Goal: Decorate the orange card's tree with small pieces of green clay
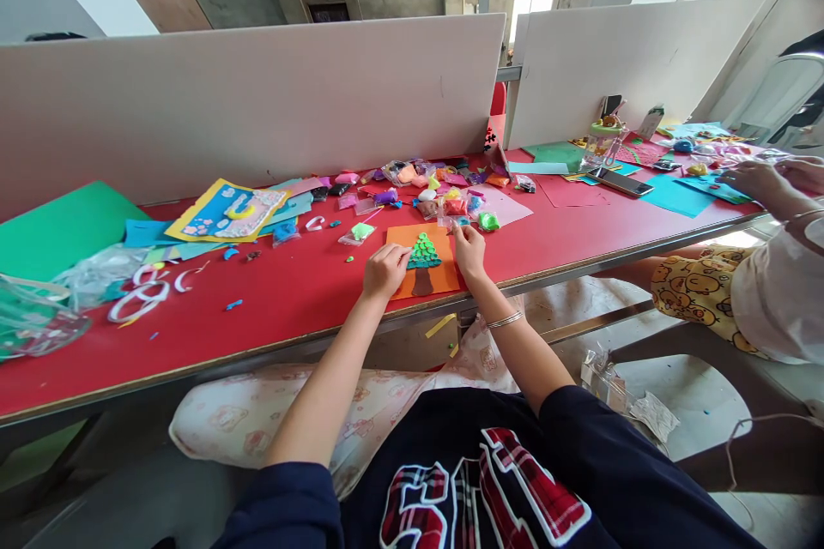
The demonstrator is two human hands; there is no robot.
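An orange card (443,274) lies on the red table (289,292) near its front edge. A green clay tree with a brown trunk (423,260) is stuck on the card. My left hand (384,269) rests at the card's left edge with its fingers curled, touching the tree's side. My right hand (469,251) sits at the card's right edge, fingers bent and pressed together near the top corner. What either hand pinches is too small to make out.
Small bags of coloured clay (451,204) and paper scraps lie behind the card. Foam sheets (225,212) and white rings (138,296) lie to the left. White dividers (257,103) back the table. Another person's hands (766,180) work at the right, near a phone (621,182).
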